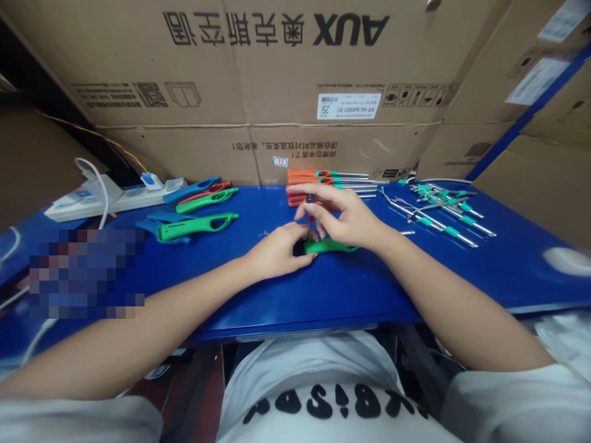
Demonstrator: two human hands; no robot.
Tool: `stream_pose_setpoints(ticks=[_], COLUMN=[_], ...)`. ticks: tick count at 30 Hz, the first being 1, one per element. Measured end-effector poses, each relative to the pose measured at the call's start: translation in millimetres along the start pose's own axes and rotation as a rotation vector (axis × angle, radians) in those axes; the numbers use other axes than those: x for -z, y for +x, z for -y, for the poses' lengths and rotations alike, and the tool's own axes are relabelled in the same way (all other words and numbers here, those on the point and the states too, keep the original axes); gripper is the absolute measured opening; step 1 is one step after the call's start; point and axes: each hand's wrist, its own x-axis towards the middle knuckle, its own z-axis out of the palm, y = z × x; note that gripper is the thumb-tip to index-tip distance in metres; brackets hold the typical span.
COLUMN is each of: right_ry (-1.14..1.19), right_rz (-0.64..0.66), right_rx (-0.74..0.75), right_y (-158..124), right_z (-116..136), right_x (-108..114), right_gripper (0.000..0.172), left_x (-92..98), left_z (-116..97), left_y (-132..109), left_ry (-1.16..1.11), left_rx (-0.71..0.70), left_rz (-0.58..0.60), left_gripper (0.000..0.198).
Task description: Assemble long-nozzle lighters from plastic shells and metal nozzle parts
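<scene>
My left hand (pixel 279 252) is closed on the near end of a green plastic handle (pixel 333 247) that lies flat on the blue table (pixel 351 289). My right hand (pixel 344 215) pinches a small screwdriver (pixel 309 215) with a purple top, held upright with its thin shaft pointing down onto the green handle. Both hands meet at the middle of the table, right over the handle.
Green, blue and red handles (pixel 198 212) lie at the left. Orange-handled tools (pixel 323 183) are stacked behind my hands, and metal rods with teal collars (pixel 443 212) lie at the right. A white power strip (pixel 106 197) sits far left. Cardboard boxes (pixel 277 80) wall the back.
</scene>
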Motion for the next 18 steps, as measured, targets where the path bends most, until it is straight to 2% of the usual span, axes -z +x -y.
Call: stream_pose_setpoints(ticks=[5,9,11,16,18], right_ry=[-0.283,-0.090,-0.031,-0.354,-0.350], right_rz=[-0.117,-0.028,-0.027,-0.221,-0.214], right_rx=[0.083,0.069,0.045,0.095,0.092], right_y=[-0.8,-0.2,0.2,-0.3,-0.4], right_z=[-0.8,0.7,-0.1,-2.2,-1.8], right_x=[2.0,-0.3,-1.7,0.7,2.2], right_gripper=[0.030,0.042,0.041,0.028,0.030], left_x=[0.4,0.2,0.6,2.9,3.1], left_z=[-0.9,-0.9,-1.5,-3.5,-3.4], left_y=[0.1,0.2,0.4,0.6,0.7], left_ry=[-0.007,-0.011,-0.012,0.000,0.002], left_rx=[-0.012,-0.023,-0.016,-0.009,-0.014], left_rz=[0.005,-0.007,-0.002,0.033,0.038], left_gripper=[0.016,0.014,0.014,0.017,0.016])
